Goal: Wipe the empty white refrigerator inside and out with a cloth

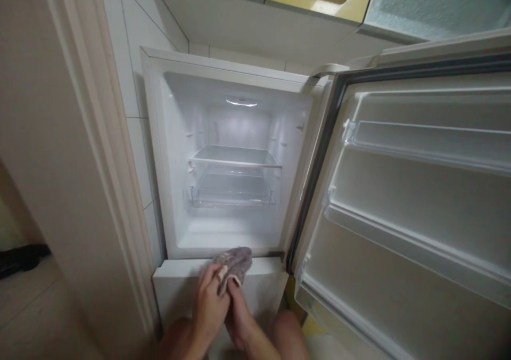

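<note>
A greyish, crumpled cloth is bunched between my two hands, in front of the lower front edge of the fridge compartment. My left hand has its fingers curled round the cloth's near left side. Close against it, my right hand grips the same cloth from the right, its thumb on top. Behind them stands the open fridge, lit inside. It holds a glass shelf and, below that, a clear plastic drawer. Some fingers are hidden under the cloth.
The fridge door stands wide open on the right, with clear door racks. A white lower front panel sits below the compartment. At left rises a door frame; overhead hang yellow cabinets. My knees flank my hands.
</note>
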Available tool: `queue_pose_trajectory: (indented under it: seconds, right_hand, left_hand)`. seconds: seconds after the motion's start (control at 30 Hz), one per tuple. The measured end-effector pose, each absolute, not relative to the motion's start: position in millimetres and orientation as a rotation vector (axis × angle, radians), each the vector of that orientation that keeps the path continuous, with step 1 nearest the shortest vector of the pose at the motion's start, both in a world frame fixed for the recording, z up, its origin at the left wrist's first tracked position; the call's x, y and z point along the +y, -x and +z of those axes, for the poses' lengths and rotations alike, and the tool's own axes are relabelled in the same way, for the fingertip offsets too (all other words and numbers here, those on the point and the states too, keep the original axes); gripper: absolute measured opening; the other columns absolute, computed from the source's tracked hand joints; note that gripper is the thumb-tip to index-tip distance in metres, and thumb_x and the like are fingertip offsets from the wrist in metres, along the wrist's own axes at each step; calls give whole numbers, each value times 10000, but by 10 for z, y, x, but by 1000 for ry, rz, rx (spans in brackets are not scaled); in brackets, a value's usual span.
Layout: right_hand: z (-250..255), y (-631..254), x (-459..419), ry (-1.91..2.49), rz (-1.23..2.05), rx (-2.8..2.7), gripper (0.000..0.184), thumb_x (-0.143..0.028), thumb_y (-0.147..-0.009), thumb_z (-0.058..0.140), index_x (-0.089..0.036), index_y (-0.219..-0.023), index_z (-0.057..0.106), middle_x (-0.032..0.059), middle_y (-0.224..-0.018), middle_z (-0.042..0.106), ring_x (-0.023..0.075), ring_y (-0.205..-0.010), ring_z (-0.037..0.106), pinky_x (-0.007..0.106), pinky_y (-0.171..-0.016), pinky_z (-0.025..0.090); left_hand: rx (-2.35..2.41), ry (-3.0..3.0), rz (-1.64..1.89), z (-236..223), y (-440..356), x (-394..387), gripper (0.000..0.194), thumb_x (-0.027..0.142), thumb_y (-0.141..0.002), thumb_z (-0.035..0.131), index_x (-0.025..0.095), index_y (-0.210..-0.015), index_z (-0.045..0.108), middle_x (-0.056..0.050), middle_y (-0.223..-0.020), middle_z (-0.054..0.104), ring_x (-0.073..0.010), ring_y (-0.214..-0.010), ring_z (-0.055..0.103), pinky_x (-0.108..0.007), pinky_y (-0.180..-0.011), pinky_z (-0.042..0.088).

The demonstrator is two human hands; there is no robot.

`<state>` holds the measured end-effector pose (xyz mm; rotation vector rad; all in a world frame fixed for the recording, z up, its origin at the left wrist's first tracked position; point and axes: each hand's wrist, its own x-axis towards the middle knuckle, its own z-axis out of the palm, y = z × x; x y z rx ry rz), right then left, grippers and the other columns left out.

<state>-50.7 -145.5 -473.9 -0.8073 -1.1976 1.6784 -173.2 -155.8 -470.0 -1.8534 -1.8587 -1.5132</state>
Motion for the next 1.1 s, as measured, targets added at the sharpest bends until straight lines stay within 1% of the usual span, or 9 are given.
queue_pose_trajectory:
  seconds: [0.07, 0.17, 0.3, 0.43, 0.5, 0.63, 0.77, 0.93, 1.1]
  right_hand:
    - [-4666, 608, -1466, 789, 1657, -921, 804, -839, -1000, 366, -213, -1345, 735, 135, -1304, 778, 313, -1142, 761, 441, -860, 637]
    - [-4441, 523, -1286, 929, 1400, -803, 682, -734, -992, 490, -165, -1273, 738, 152, -1252, 782, 326, -1144, 752, 449, -939, 631]
    - [-4200, 208, -848, 1236, 707, -1333, 699, -552, -917, 677, -158, -1493, 641, 197, -1517, 638, 359, -1387, 611, 523, -1206, 464]
    - [-4321, 109, -420, 1657, 301, -2012, 962, -559, -783, 865, -341, -1657, 526, 182, -1778, 347, 515, -1627, 293, 751, -1268, 197]
    - [-4480, 128, -256, 1667, 180, -2217, 1046, -661, -763, 876, -408, -1689, 462, 163, -1808, 291, 534, -1646, 225, 762, -1265, 151]
    - [-4666, 246, -1, 1477, 18, -2377, 991, -810, -805, 775, -456, -1676, 461, 148, -1767, 359, 539, -1562, 328, 724, -1226, 234]
    - [-4600, 667, 135, 1245, -26, -2530, 831, -826, -831, 733, -440, -1553, 591, 123, -1558, 540, 457, -1384, 469, 645, -1139, 355]
    - [-4468, 1258, 80, 1187, 81, -2527, 651, -764, -903, 694, -319, -1377, 683, 115, -1395, 608, 372, -1304, 504, 580, -1120, 379]
    - [-4405, 1027, -101, 1168, 110, -2617, 568, -694, -913, 712, -271, -1292, 709, 117, -1312, 674, 348, -1293, 546, 533, -1099, 426]
  left_hand:
    - [-1824, 2067, -1439, -4529, 1435, -1632, 405, 256, -875, 560, 310, -1182, 817, -149, -1201, 785, -383, -1125, 764, -587, -987, 676]
    - [-1715, 2412, -1357, -4295, 1421, -1662, 337, 288, -931, 605, 344, -1182, 822, -128, -1162, 789, -346, -1108, 765, -526, -989, 677]
    - [-1679, 2395, -1131, -4291, 2056, -1374, 370, 415, -1082, 514, 337, -1330, 777, -88, -1305, 790, -263, -1214, 759, -407, -1052, 646]
    - [-1786, 2204, -1011, -4603, 2820, -912, 486, 423, -1058, 522, 185, -1420, 740, -194, -1467, 730, -385, -1345, 706, -606, -1144, 570]
    - [-1760, 2224, -954, -4785, 3074, -769, 549, 439, -998, 611, 206, -1486, 702, -175, -1552, 678, -401, -1423, 652, -630, -1208, 505]
    - [-1595, 2180, -793, -5071, 3275, -673, 634, 376, -1000, 611, 297, -1627, 560, -80, -1673, 579, -318, -1510, 579, -507, -1266, 439]
    - [-1565, 2125, -754, -5166, 3279, -658, 746, 331, -995, 581, 202, -1709, 406, -137, -1679, 565, -316, -1503, 578, -481, -1257, 436]
    - [-1667, 2100, -766, -5139, 3266, -673, 666, 274, -975, 545, 67, -1605, 495, -224, -1619, 603, -339, -1496, 579, -491, -1260, 443]
    - [-1688, 2118, -785, -5106, 3254, -719, 742, 233, -934, 559, 148, -1664, 456, -150, -1647, 598, -315, -1493, 588, -472, -1267, 438]
